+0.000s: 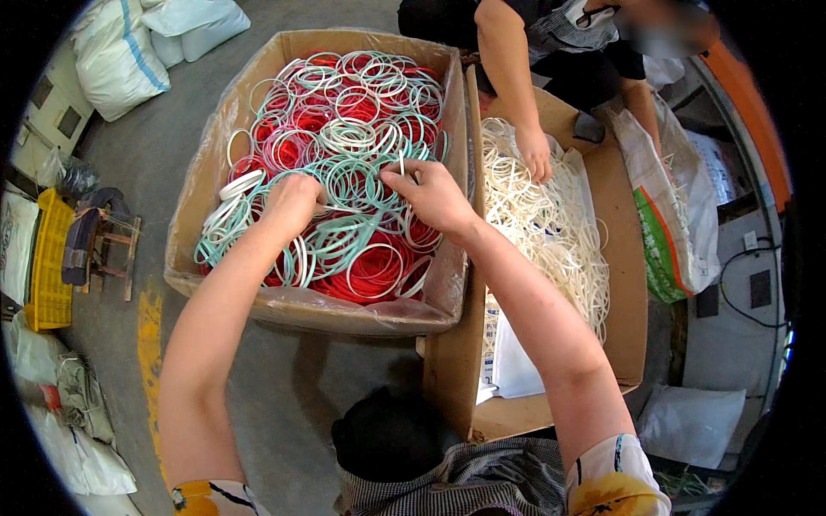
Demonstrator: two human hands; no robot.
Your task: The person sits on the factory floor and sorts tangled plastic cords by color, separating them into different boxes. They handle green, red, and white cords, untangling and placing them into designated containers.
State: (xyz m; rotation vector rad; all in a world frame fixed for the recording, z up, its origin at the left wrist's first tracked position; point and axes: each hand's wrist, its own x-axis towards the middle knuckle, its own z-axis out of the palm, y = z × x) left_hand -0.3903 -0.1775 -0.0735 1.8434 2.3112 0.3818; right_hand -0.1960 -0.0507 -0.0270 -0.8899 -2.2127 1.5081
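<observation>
A large cardboard box (pixel 185 215) lined with clear plastic is full of thin plastic rings in red, white and pale green. Both my hands are over its middle. My left hand (pixel 295 202) is closed with its fingers curled down among pale green rings (pixel 331 236); what they grip is hidden. To its right, my right hand (pixel 428 193) pinches with thumb and fingers at a white ring (pixel 401 162), part of which stands up between the fingers. Red rings (pixel 370 271) show beneath the paler ones.
Against the right side stands a second cardboard box (pixel 624 284) with tangled cream-coloured rings (pixel 551 232). A co-worker's hand (pixel 535 153) reaches into it; their other arm is at a white-and-green sack (pixel 658 232). White sacks (pixel 116 64) and a yellow crate (pixel 50 258) stand left.
</observation>
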